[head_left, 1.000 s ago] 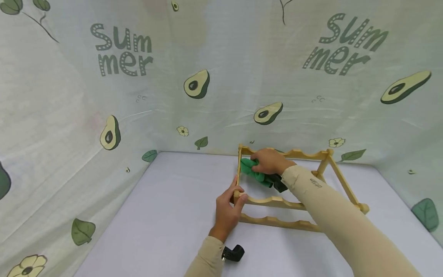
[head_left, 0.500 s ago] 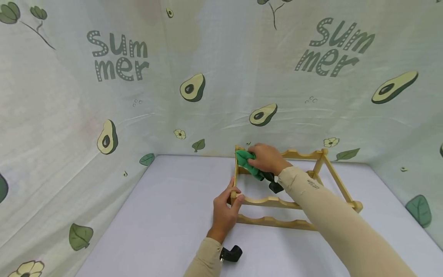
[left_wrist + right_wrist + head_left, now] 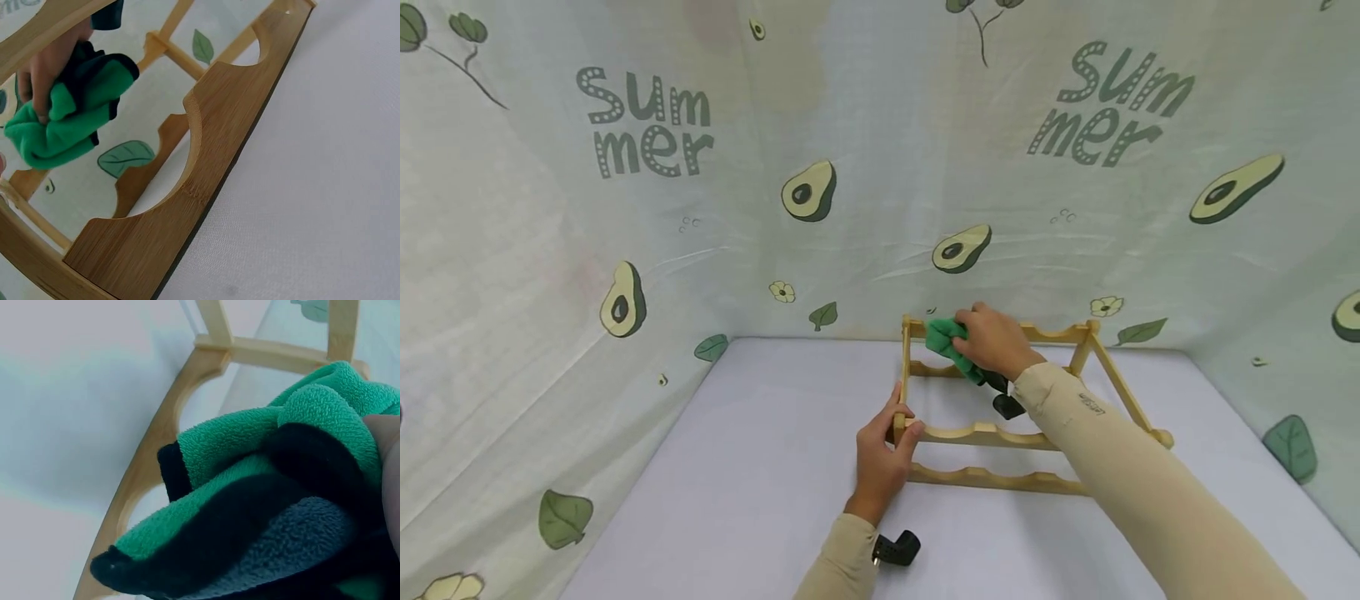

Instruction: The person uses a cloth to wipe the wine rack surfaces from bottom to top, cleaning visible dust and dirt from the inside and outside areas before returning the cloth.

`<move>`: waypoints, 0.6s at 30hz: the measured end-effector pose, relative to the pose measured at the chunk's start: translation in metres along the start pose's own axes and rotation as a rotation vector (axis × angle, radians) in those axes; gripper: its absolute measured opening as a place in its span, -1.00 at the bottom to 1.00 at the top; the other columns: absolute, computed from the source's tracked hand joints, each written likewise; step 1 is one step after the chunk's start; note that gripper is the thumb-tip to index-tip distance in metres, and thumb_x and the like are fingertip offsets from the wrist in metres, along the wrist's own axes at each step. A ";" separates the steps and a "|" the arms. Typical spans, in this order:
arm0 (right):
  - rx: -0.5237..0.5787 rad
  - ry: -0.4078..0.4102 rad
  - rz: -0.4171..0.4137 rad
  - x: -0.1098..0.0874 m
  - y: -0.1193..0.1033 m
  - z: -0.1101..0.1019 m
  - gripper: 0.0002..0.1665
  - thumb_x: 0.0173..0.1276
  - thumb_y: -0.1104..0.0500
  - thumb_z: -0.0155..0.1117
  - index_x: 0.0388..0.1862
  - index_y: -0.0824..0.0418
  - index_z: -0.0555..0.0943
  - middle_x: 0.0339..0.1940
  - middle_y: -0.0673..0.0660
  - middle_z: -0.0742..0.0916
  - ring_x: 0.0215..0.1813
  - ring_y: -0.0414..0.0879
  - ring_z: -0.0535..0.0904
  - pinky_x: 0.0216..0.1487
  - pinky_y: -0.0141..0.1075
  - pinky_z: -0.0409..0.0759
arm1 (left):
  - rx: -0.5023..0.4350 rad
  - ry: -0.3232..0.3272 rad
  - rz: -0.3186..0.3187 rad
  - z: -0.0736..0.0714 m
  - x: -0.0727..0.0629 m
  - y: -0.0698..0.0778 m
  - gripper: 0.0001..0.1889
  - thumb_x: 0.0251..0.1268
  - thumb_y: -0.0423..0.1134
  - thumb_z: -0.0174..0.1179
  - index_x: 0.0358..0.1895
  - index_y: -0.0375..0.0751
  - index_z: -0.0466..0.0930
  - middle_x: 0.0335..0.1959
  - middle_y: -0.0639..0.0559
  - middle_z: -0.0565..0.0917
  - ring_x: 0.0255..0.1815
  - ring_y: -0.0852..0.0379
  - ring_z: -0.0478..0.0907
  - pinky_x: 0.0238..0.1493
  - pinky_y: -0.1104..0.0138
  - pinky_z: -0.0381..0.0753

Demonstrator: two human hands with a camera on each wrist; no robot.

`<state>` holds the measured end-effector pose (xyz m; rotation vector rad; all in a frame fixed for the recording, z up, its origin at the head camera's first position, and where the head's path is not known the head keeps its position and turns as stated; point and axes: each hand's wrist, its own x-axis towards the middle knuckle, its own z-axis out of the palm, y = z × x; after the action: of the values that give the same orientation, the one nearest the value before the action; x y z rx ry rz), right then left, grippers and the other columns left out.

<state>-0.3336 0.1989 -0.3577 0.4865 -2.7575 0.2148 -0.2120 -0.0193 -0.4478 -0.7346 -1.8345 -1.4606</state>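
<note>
A wooden rack with scalloped rails [image 3: 985, 477] stands on the white table. My left hand [image 3: 880, 462] grips its near left corner, thumb over the front upper rail. Over the rack's back upper rail, my right hand [image 3: 996, 340] holds a bunched green cloth [image 3: 946, 340]. In the left wrist view the cloth [image 3: 69, 125] hangs from the fingers, its dark edging showing. Close up in the right wrist view, the folded cloth [image 3: 237, 437] shows a dark underside, and only a bit of the hand appears at the right edge.
The white tabletop [image 3: 760, 433] stretches left and in front of the rack. Behind it hangs a pale curtain [image 3: 865, 250] printed with avocados and leaves. A black wrist-worn device [image 3: 897, 548] sticks out from the left wrist, and another [image 3: 1007, 407] from the right.
My right hand has lifted the cloth up from inside the rack to the left end post, then shifted slightly right along the back rail. The left hand keeps its grip. The head view has shifted slightly.
</note>
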 end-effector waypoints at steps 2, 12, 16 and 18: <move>0.000 0.005 0.006 -0.003 0.004 -0.003 -0.67 0.34 0.08 0.36 -0.01 0.23 0.68 -0.32 0.18 0.59 -0.42 -0.01 0.47 -0.46 -0.10 0.53 | -0.003 0.004 0.003 0.000 0.000 0.000 -0.89 0.21 -0.50 0.31 -0.26 -0.32 0.57 0.21 -0.52 0.49 -0.46 0.18 0.44 -0.46 0.44 0.51; -0.016 0.007 0.040 -0.018 0.031 -0.012 -0.69 0.34 0.11 0.32 -0.03 0.27 0.66 -0.31 0.24 0.59 -0.44 0.04 0.50 -0.48 -0.06 0.53 | -0.014 0.013 -0.005 0.001 -0.001 -0.001 -0.89 0.22 -0.51 0.30 -0.26 -0.32 0.57 0.23 -0.51 0.49 -0.50 0.25 0.34 -0.44 0.55 0.42; -0.045 0.002 0.079 -0.027 0.043 -0.016 -0.68 0.35 0.13 0.33 -0.01 0.29 0.66 -0.28 0.28 0.60 -0.42 0.07 0.52 -0.47 -0.02 0.54 | -0.012 0.013 -0.008 0.001 -0.002 -0.001 -0.90 0.23 -0.50 0.31 -0.26 -0.32 0.58 0.23 -0.50 0.49 -0.50 0.27 0.34 -0.45 0.56 0.42; -0.056 -0.014 0.104 -0.031 0.048 -0.019 -0.65 0.36 0.12 0.33 0.03 0.29 0.65 -0.24 0.30 0.61 -0.42 0.07 0.53 -0.48 -0.03 0.54 | -0.014 0.011 0.000 0.001 -0.002 -0.002 -0.89 0.22 -0.50 0.31 -0.26 -0.32 0.58 0.22 -0.51 0.50 -0.51 0.27 0.32 -0.48 0.53 0.41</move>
<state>-0.3178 0.2566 -0.3552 0.3317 -2.7968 0.1585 -0.2121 -0.0191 -0.4505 -0.7320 -1.8178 -1.4756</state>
